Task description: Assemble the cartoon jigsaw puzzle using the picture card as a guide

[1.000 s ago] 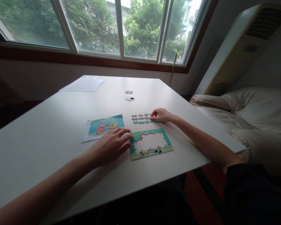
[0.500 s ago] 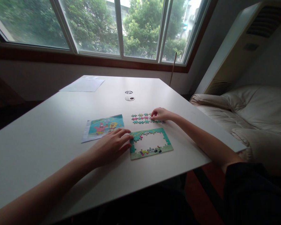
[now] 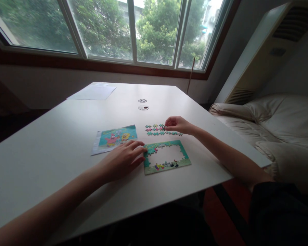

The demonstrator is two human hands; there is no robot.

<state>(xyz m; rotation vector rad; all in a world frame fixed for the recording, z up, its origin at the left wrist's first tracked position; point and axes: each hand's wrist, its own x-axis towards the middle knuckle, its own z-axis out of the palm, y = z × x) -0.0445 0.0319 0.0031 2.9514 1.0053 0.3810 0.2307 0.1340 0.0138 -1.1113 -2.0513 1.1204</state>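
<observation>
My left hand (image 3: pixel 127 157) lies with fingers spread, its fingertips on the left edge of the jigsaw puzzle (image 3: pixel 166 168). The puzzle has a green border with cartoon figures along the bottom, and a bare white middle with a few pieces fitted at its upper left. Beyond it, loose puzzle pieces (image 3: pixel 154 129) lie in rows on the table. At the right part of these rows, my right hand (image 3: pixel 178 124) is closed in a pinch on a small dark-looking puzzle piece (image 3: pixel 164 128). A cartoon picture sheet (image 3: pixel 113 136) lies left of the puzzle, partly behind my left hand.
The white table (image 3: pixel 66 143) carries a paper sheet (image 3: pixel 92 92) at its far left and two round table fittings (image 3: pixel 143 108) near the middle. A cream leather sofa (image 3: pixel 279 116) stands to the right, and a window (image 3: pixel 107 30) is ahead.
My right hand has lifted slightly from the rows, and more pieces show beneath it. A piece now shows at its fingertips. My left hand stays on the puzzle's edge; the view shifts slightly.
</observation>
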